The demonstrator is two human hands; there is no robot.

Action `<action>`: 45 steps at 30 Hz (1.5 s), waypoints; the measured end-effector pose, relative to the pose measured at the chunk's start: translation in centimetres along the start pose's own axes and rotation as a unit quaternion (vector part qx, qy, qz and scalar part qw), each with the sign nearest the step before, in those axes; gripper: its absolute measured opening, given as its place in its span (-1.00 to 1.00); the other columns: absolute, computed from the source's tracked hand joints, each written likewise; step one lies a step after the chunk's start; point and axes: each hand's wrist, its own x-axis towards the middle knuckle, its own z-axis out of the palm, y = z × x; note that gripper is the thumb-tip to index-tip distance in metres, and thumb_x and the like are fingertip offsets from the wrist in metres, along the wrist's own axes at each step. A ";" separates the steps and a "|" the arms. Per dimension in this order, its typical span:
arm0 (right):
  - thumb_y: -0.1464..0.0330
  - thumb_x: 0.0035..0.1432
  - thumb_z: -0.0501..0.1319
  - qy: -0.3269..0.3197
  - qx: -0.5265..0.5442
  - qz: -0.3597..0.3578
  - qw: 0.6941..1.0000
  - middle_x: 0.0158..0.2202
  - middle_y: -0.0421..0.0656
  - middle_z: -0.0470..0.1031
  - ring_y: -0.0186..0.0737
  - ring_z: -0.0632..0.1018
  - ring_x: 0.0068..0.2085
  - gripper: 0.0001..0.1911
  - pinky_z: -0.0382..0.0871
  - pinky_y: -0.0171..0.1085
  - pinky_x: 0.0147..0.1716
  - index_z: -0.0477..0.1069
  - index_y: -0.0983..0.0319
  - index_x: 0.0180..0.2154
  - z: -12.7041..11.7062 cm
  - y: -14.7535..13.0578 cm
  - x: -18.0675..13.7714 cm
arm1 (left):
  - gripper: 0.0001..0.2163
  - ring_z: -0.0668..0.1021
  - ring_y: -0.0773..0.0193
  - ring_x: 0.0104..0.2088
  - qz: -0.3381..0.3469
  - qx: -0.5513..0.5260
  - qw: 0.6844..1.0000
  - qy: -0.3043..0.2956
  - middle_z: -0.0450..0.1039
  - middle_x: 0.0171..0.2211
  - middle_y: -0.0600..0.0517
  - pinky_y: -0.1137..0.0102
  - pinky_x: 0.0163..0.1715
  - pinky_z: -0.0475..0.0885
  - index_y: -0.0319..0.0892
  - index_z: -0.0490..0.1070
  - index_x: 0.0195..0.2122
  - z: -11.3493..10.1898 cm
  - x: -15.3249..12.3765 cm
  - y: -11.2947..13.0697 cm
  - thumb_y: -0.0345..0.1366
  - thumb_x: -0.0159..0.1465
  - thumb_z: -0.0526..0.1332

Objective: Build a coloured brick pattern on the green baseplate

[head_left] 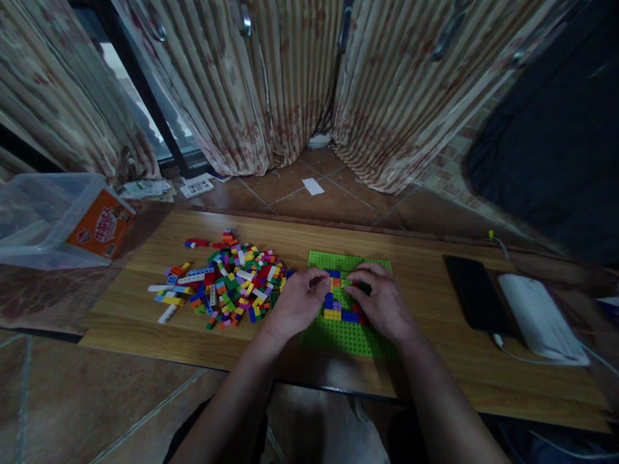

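"Sitting on the green board point(324, 345), how finished was the brick outline point(332, 314)?"

"Low, apparently partly done; loose bricks point(246, 276) lay left of the board. The right hand point(384, 306) had its fingertips apart; whether the left hand point(298, 301) gripped anything, I couldn't tell."

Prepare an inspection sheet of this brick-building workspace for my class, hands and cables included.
Surface: long brown wood-grain tabletop.
Job's things: green studded baseplate bearing a small build of multicoloured plastic bricks; heap of loose multicoloured bricks to its left.
Clutter: flat black rectangular device and white oblong block, right of the baseplate.
Hands: bare left hand and bare right hand flank the build; grip unclear.
Cables: thin white cable by the device.
Surroundings: striped floral curtains, brown tiled floor, clear plastic box with orange label.
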 end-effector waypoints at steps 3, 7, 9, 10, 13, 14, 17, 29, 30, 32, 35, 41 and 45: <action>0.32 0.11 0.31 0.024 0.006 0.010 1.000 -0.10 -0.09 0.46 -0.01 0.46 -0.02 -0.90 0.33 0.02 0.05 0.59 0.10 -0.30 0.3 0.0 -0.2 | -0.77 0.58 0.24 -0.31 -0.001 0.004 1.000 0.003 0.59 -0.30 0.01 0.41 -0.29 0.44 -0.20 0.54 -0.19 -0.1 0.0 0.1 -0.24 0.31 0.13; 0.33 0.07 0.33 0.048 0.006 0.016 0.999 -0.06 -0.07 0.47 0.02 0.45 0.01 -0.90 0.32 0.05 0.07 0.59 0.11 -0.31 0.6 0.1 -0.3 | -0.79 0.58 0.23 -0.29 -0.002 0.025 1.000 0.011 0.59 -0.29 -0.01 0.40 -0.26 0.44 -0.22 0.54 -0.20 -0.2 -0.1 0.4 -0.28 0.31 0.13; 0.32 0.06 0.34 0.050 0.006 0.017 0.999 -0.06 -0.06 0.47 0.03 0.45 0.02 -0.89 0.32 0.06 0.08 0.59 0.12 -0.30 0.6 0.1 -0.3 | -0.79 0.59 0.22 -0.29 -0.005 0.027 1.000 0.009 0.60 -0.27 -0.02 0.40 -0.26 0.44 -0.22 0.54 -0.19 -0.2 -0.1 0.5 -0.28 0.31 0.13; 0.31 0.05 0.35 0.049 0.008 0.018 0.999 -0.06 -0.05 0.47 0.03 0.45 0.02 -0.87 0.32 0.06 0.08 0.59 0.12 -0.29 0.6 0.0 -0.2 | -0.79 0.59 0.22 -0.29 -0.006 0.026 1.000 0.008 0.60 -0.27 -0.03 0.39 -0.27 0.44 -0.22 0.54 -0.19 -0.2 -0.2 0.5 -0.28 0.31 0.13; 0.26 0.05 0.34 0.043 0.025 0.030 0.998 -0.05 -0.05 0.48 0.01 0.47 0.01 -0.81 0.32 0.04 0.09 0.58 0.14 -0.25 0.1 0.0 -0.2 | -0.79 0.59 0.21 -0.29 -0.007 0.029 1.000 0.008 0.59 -0.27 -0.04 0.39 -0.27 0.44 -0.23 0.54 -0.18 -0.2 -0.2 0.6 -0.29 0.30 0.14; 0.25 0.07 0.33 0.042 0.033 0.036 0.998 -0.05 -0.05 0.48 -0.01 0.48 0.01 -0.80 0.33 0.03 0.09 0.57 0.15 -0.24 -0.1 0.0 -0.1 | -0.79 0.59 0.21 -0.29 -0.007 0.033 0.999 0.008 0.59 -0.27 -0.04 0.39 -0.27 0.44 -0.24 0.54 -0.18 -0.2 -0.3 0.6 -0.29 0.30 0.13; 0.23 0.13 0.28 0.038 0.047 0.050 0.997 -0.05 -0.05 0.47 -0.05 0.50 -0.01 -0.79 0.34 0.01 0.08 0.56 0.16 -0.21 -0.6 0.1 -0.1 | -0.78 0.58 0.21 -0.32 -0.010 0.042 0.999 0.003 0.59 -0.30 -0.03 0.39 -0.30 0.43 -0.23 0.54 -0.18 -0.2 -0.3 0.6 -0.29 0.31 0.12; 0.35 0.13 0.26 0.035 -0.053 -0.011 0.998 0.00 -0.02 0.44 0.05 0.43 0.04 -0.86 0.34 0.06 0.08 0.58 0.17 -0.27 0.4 -0.1 -0.5 | -0.77 0.59 0.21 -0.30 -0.004 0.057 0.998 0.014 0.60 -0.28 -0.03 0.40 -0.27 0.44 -0.23 0.55 -0.15 -0.4 -0.3 0.5 -0.31 0.31 0.13; 0.36 0.13 0.25 0.034 -0.060 -0.014 0.998 0.00 -0.02 0.44 0.06 0.43 0.04 -0.87 0.34 0.07 0.08 0.57 0.17 -0.28 0.4 -0.2 -0.5 | -0.77 0.59 0.21 -0.29 -0.005 0.059 0.998 0.015 0.60 -0.28 -0.03 0.40 -0.27 0.45 -0.23 0.55 -0.14 -0.4 -0.3 0.5 -0.31 0.31 0.13; 0.38 0.15 0.23 0.022 -0.071 -0.023 0.997 0.01 -0.01 0.45 0.07 0.42 0.05 -0.88 0.33 0.08 0.08 0.55 0.18 -0.28 0.4 -0.3 -0.5 | -0.76 0.58 0.21 -0.30 -0.007 0.059 0.998 0.018 0.60 -0.28 -0.03 0.40 -0.27 0.45 -0.24 0.55 -0.12 -0.4 -0.4 0.5 -0.30 0.31 0.13; 0.41 0.17 0.20 0.004 -0.074 -0.030 0.997 0.03 0.01 0.44 0.09 0.40 0.07 -0.88 0.31 0.08 0.09 0.52 0.20 -0.26 0.3 -0.5 -0.4 | -0.74 0.57 0.22 -0.33 -0.005 0.064 0.998 0.016 0.59 -0.30 -0.03 0.39 -0.30 0.44 -0.25 0.55 -0.09 -0.5 -0.4 0.4 -0.30 0.31 0.13; 0.37 0.18 0.20 0.001 -0.035 -0.010 0.999 0.06 -0.01 0.40 0.04 0.40 0.10 -0.91 0.26 0.07 0.13 0.47 0.18 -0.25 -0.4 -0.5 -0.4 | -0.73 0.57 0.23 -0.32 -0.007 0.068 0.998 0.017 0.60 -0.29 -0.04 0.40 -0.28 0.43 -0.28 0.54 -0.07 -0.6 -0.4 0.5 -0.31 0.32 0.12; 0.33 0.20 0.21 -0.012 -0.007 -0.015 1.000 0.07 -0.04 0.39 0.00 0.41 0.11 -0.91 0.26 0.03 0.13 0.45 0.17 -0.24 -1.2 -0.6 -0.6 | -0.74 0.59 0.22 -0.28 -0.002 0.079 0.997 0.011 0.60 -0.28 -0.05 0.40 -0.28 0.44 -0.26 0.54 -0.07 -0.6 -0.5 0.5 -0.32 0.32 0.12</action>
